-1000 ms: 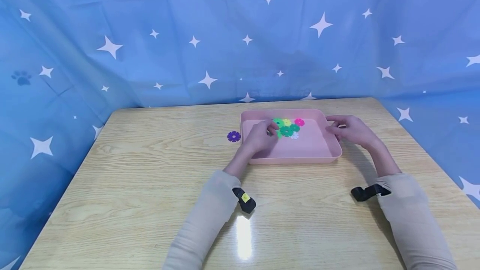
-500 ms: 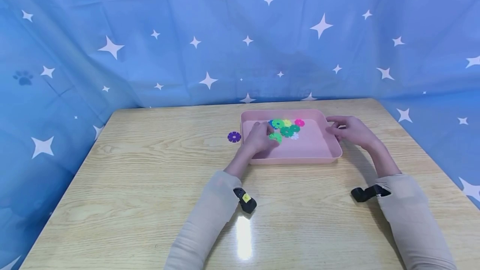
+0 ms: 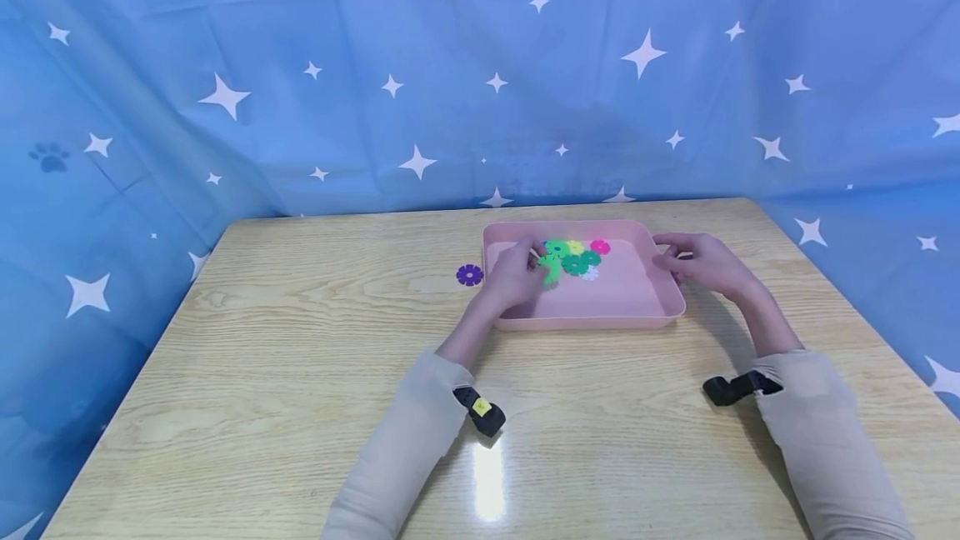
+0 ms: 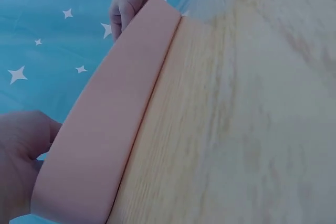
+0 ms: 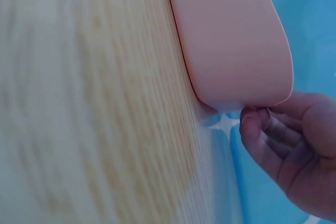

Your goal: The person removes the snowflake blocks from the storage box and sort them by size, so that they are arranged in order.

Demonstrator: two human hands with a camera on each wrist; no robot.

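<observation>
A shallow pink tray (image 3: 630,298) stands on the table, holding several flower-shaped plastic discs. My left hand (image 3: 513,273) reaches over its left side, fingertips at a light green disc (image 3: 551,269); whether they pinch it is hidden. Around that lie dark green discs (image 3: 575,265), a yellow one (image 3: 575,247), a pink one (image 3: 600,247) and a white one (image 3: 591,273). My right hand (image 3: 705,261) holds the tray's right end, fingertips at the rim. In the right wrist view, the thumb and fingers of the right hand (image 5: 310,150) meet the tray's end wall (image 5: 236,40).
A purple flower disc (image 3: 469,275) lies on the wooden table (image 3: 300,373), just outside the tray's left wall. A blue star-patterned cloth (image 3: 337,107) hangs behind the table's back edge. Black wrist cameras (image 3: 480,412) sit at both sleeves.
My left hand drew back slightly to the left, then moved in again over the light green disc. Its forearm has shifted a little left. The right hand and the tray stay put.
</observation>
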